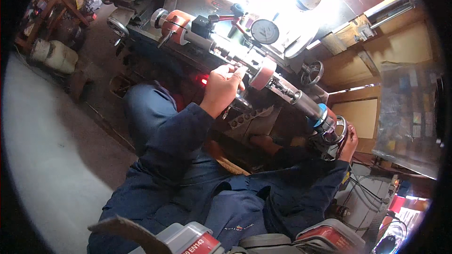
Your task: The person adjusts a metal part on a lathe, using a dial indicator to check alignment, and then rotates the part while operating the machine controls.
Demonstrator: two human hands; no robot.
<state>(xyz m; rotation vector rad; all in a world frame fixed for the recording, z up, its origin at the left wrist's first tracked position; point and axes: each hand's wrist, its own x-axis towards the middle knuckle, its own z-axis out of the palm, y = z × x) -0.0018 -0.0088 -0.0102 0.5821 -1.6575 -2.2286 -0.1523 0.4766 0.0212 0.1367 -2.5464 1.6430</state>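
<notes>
My left hand (222,87) is raised to the middle of a bench machine, thumb and fingers pinched beside a slim metal shaft (227,55). Whatever lies between those fingertips is too small to make out. My right hand (349,144) curls round the rim of a metal handwheel (345,125) at the machine's right end. Above the shaft stands a round dial gauge (265,31) with a pale face. A pinkish round housing (263,73) sits just right of my left hand, and a steel cylinder (308,104) runs from there toward the handwheel.
An orange-red headstock-like part (177,27) stands at the machine's left end. Another handwheel (117,27) is farther left, and one (313,73) is behind the cylinder. Bright light washes out the back. A drilled metal strip (251,117) lies below my left hand. Cables (365,183) hang at right.
</notes>
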